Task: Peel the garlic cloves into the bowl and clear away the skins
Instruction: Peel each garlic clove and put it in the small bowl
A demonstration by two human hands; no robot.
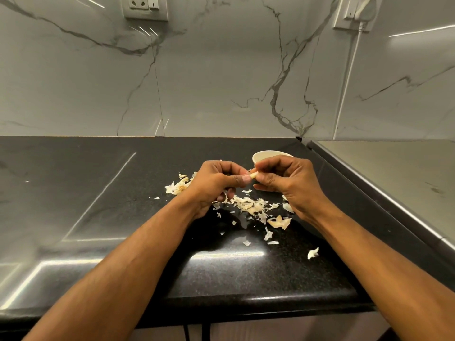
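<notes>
Garlic clove (253, 175) sits pinched between both hands above the black desk (246, 271), just in front of the white bowl (264, 156). Left hand (216, 182) clamps its fingers (242, 178) on one end; right hand (286, 183) pinches the other with thumb and forefinger. Papery skins (251, 205) lie scattered on the desk beneath the hands, with more heaped to the left.

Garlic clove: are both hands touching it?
Touching. Head view shows the garlic clove pinched between fingers of the left hand and right hand.
</notes>
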